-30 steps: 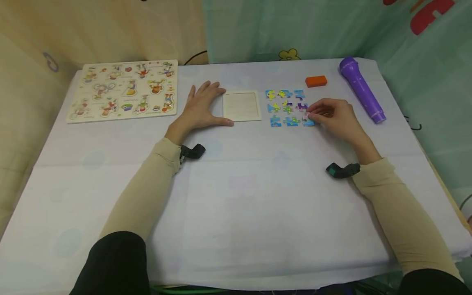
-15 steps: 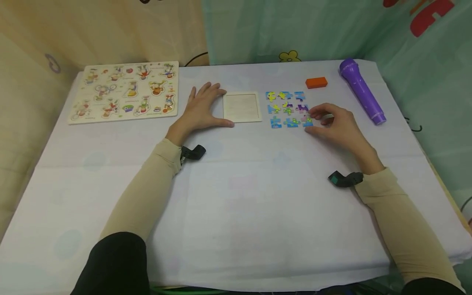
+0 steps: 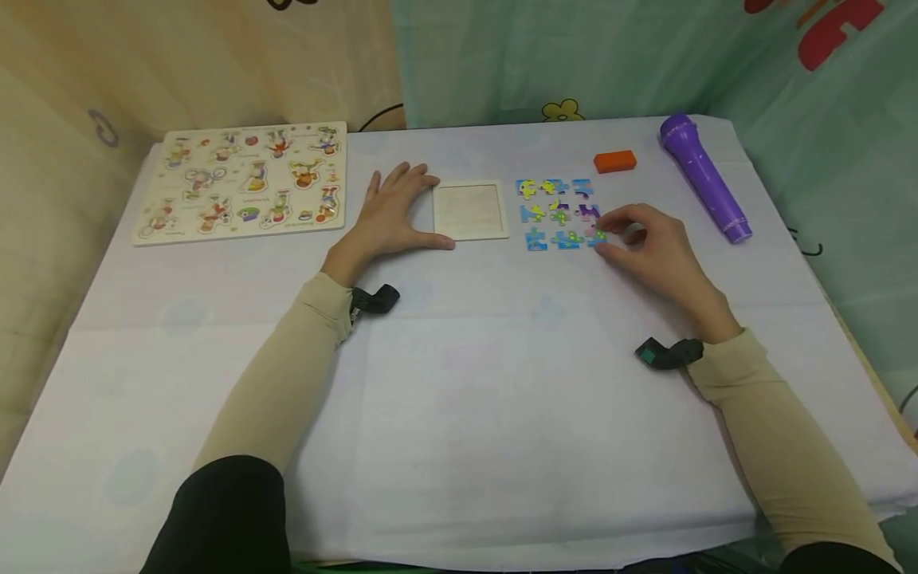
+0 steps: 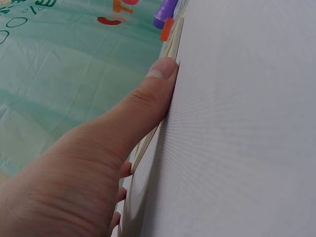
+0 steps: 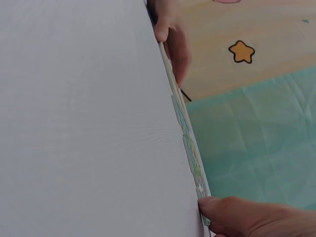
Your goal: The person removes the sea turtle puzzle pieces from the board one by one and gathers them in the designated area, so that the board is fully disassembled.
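Observation:
My left hand (image 3: pixel 390 215) spreads straight fingers around the left end of a small pale wooden puzzle frame (image 3: pixel 469 210). Its thumb touches the lower left corner and its forefinger the upper left one; the frame's inside shows bare wood. Right of the frame, several colourful jigsaw pieces (image 3: pixel 567 240) lie apart in rows. My right hand (image 3: pixel 649 247) pinches the jigsaw piece (image 3: pixel 594 236) at the near right corner between thumb and forefinger, partly covering it. In the right wrist view the thumb (image 5: pixel 211 206) is right at that piece's edge, low on the table.
A large wooden board with animal pictures (image 3: pixel 244 182) lies at the back left. An orange block (image 3: pixel 614 162) and a purple flashlight-shaped tube (image 3: pixel 706 178) lie at the back right. Curtains (image 3: pixel 495 64) hang behind the white-covered table (image 3: pixel 459 399).
My right thumb and forefinger spread apart at the corner piece and moved slightly nearer the front, then closed in a little on it. The left hand and frame have stayed put.

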Demonstrator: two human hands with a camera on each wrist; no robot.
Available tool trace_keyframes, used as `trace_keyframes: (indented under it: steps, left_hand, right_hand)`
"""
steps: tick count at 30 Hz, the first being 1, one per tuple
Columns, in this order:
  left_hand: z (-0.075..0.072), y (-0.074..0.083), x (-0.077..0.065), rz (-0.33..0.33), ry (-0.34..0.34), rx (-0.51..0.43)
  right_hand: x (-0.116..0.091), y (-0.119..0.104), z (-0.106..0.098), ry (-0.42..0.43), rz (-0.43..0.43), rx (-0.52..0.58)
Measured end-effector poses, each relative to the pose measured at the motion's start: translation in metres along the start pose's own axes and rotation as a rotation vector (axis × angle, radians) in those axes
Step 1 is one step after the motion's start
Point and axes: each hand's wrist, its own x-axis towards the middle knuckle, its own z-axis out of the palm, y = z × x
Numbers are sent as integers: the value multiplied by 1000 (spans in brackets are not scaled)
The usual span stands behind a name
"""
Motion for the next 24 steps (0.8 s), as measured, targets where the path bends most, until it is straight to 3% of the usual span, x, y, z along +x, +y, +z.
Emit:
trace_keyframes:
  steps: [17, 24]
  left_hand:
    - [0, -3, -3, -7, 6, 5]
    - [1, -3, -3, -1, 8, -3]
  right_hand:
    - [6, 1, 13, 58, -61, -48]
    - [6, 3, 14, 156, -69, -47]
